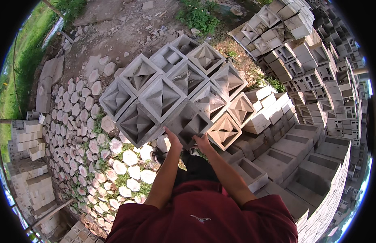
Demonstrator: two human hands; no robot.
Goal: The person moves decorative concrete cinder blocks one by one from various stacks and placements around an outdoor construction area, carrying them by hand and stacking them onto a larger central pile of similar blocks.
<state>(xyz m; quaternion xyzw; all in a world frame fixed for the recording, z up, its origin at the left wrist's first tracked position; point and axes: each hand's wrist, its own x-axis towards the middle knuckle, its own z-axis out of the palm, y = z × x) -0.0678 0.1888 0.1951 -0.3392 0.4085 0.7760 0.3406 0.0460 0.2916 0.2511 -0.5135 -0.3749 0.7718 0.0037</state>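
Observation:
A stack of grey square concrete breeze blocks point(161, 97) with pointed, folded relief faces rises in front of me. At its near corner is a darker breeze block point(188, 121). My left hand point(173, 138) grips this block's near left side, thumb along the edge. On its near right side, my right hand point(201, 143) has its fingers curled at the lower edge, partly hidden. The block touches or nearly touches its neighbours; I cannot tell whether it is lifted. Sunlight falls on a tan breeze block point(224, 131) to the right of my right hand.
Hollow rectangular blocks point(277, 162) are piled at my right, with taller block stacks point(317, 77) behind. Pale hexagonal pavers point(88, 117) with grass between them cover the ground at left. Farther off lie bare soil with rubble point(127, 32) and a green bush point(200, 18).

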